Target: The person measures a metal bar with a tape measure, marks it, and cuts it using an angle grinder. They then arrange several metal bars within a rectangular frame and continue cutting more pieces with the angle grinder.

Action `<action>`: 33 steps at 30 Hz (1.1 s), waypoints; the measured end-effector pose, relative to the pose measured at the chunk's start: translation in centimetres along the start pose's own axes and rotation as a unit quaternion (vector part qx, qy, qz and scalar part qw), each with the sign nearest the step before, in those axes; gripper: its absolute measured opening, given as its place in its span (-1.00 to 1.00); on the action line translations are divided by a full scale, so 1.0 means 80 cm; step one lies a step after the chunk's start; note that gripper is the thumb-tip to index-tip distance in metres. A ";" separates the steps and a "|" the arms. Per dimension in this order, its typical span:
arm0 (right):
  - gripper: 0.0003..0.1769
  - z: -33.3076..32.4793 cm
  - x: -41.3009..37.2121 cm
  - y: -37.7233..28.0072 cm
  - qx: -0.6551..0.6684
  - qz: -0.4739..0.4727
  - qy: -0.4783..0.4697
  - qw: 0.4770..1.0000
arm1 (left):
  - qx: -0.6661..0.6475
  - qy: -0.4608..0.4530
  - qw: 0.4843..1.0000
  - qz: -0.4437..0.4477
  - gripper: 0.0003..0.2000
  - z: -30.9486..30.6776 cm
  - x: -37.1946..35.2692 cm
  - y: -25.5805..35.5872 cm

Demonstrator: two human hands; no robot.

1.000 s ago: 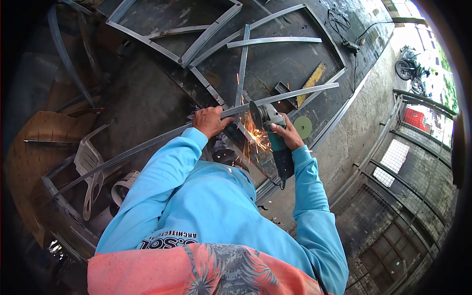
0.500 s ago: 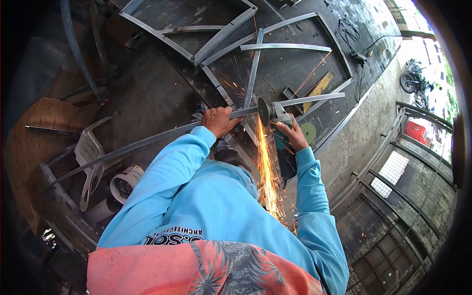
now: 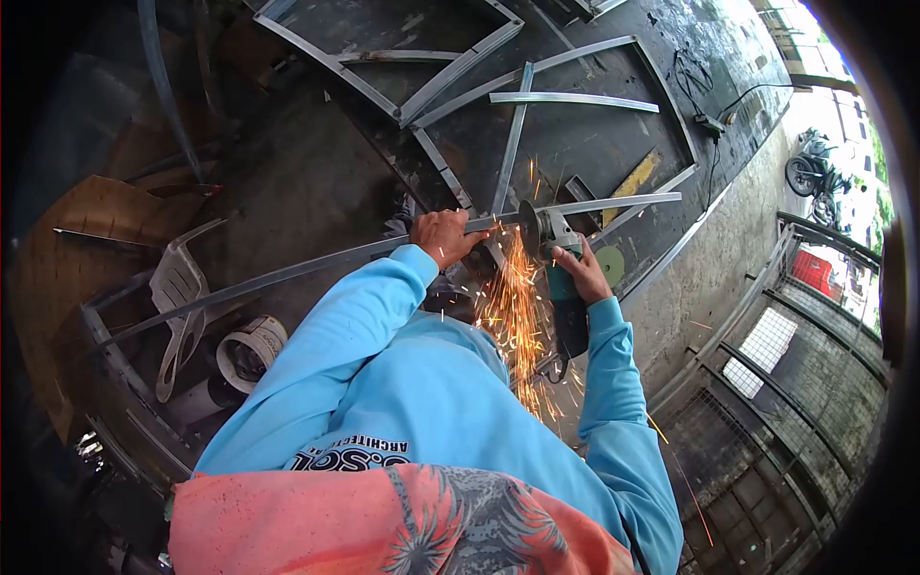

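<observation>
At nine o'clock, brown cardboard (image 3: 101,273) leans past a chair (image 3: 182,286) and a bucket (image 3: 271,333). The bar's (image 3: 311,268) long end reaches over there, passing across the chair; a bump on that end could twist the bar and pinch the disc (image 3: 528,226).

Just above centre, towards twelve, the left hand (image 3: 443,237) has its grip closed over the bar, thumb towards the disc. That hand is the most exposed thing here — no glove, close beside the cut, no clamp that I can make out. A kick or slip leftwards could bring the edge onto the fingers.

At one to two o'clock the disc lies across the bar; how deep it bites I cannot tell. Sparks (image 3: 520,302) fan down towards six, near the blue shirt (image 3: 431,359), so cloth could scorch.

Towards three, the right hand (image 3: 586,275) has its grip wrapped round the grinder (image 3: 567,316); a tilt of that wrist could jam or shatter the disc. The bar's short end points to two o'clock, over the table (image 3: 565,129) — if it sags, the cut could close.
</observation>
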State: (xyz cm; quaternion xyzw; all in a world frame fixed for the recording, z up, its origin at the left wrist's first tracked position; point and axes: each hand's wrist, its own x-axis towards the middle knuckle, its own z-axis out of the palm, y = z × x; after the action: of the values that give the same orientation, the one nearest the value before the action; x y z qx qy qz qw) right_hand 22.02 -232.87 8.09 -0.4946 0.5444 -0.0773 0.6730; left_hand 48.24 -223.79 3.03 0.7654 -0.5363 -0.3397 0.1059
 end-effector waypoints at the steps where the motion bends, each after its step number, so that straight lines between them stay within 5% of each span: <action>1: -0.29 -0.003 0.003 0.006 0.015 0.011 -0.009 1.000 | -0.005 0.006 1.000 0.001 -0.49 0.001 0.000 0.000; 14: -0.25 -0.007 0.027 -0.005 0.000 0.010 -0.015 1.000 | 0.008 -0.032 0.999 -0.002 -0.51 -0.017 -0.006 0.010; 20: -0.31 -0.011 -0.013 -0.013 0.158 -0.026 -0.022 0.987 | -0.044 -0.022 0.998 0.036 -0.56 -0.008 -0.005 -0.013; 28: -0.21 -0.022 -0.032 0.000 0.090 0.018 -0.030 0.995 | -0.009 0.052 0.993 0.103 -0.63 0.002 -0.021 -0.004; 33: -0.20 -0.022 -0.018 0.020 0.043 0.021 -0.035 0.998 | 0.035 0.023 0.994 0.096 -0.63 0.009 -0.014 -0.003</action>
State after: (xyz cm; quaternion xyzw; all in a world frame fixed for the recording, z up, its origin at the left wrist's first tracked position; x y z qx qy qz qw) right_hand 19.33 -232.14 7.96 -0.4560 0.5274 -0.0690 0.7135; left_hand 47.73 -222.54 2.83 0.7211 -0.6162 -0.2913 0.1239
